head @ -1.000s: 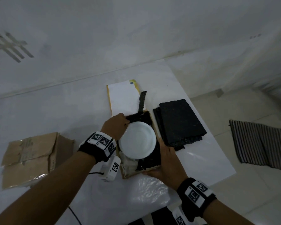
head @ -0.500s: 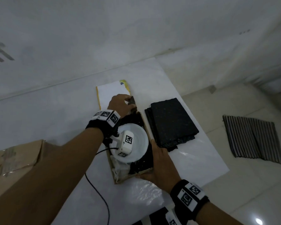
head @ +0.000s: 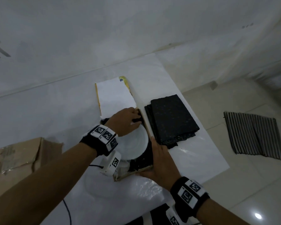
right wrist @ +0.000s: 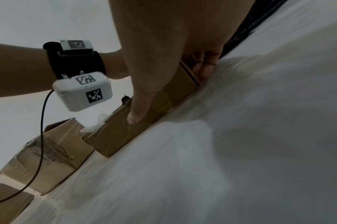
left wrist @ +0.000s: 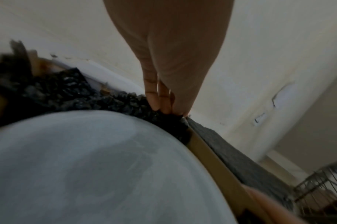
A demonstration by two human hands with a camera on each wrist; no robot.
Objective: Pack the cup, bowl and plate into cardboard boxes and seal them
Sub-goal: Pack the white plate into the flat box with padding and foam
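Note:
A white plate [head: 135, 143] [left wrist: 87, 166] lies in a shallow cardboard box [head: 147, 129] [right wrist: 114, 136] lined with black foam [head: 144, 159] [left wrist: 68, 94]. My left hand [head: 133, 117] [left wrist: 164, 106] reaches over the plate to the box's far right corner. There it pinches a black foam strip [head: 137, 119] [left wrist: 169, 119], fingertips pushed down against it. My right hand [head: 150, 158] [right wrist: 164, 91] grips the box's near right corner, thumb on the near wall and fingers along the right wall. No cup or bowl is in view.
The box's white-faced lid [head: 115, 96] lies open behind it. A stack of black foam sheets [head: 170, 119] sits just right of the box. A taped cardboard box [head: 15, 156] [right wrist: 45, 154] stands at the left, clear plastic [head: 136, 189] lies near me, and a striped mat [head: 253, 135] is on the floor.
My left hand left the plate's left rim, took the foam strip at the box's far edge and brought it down into the far right corner. My right hand kept its hold.

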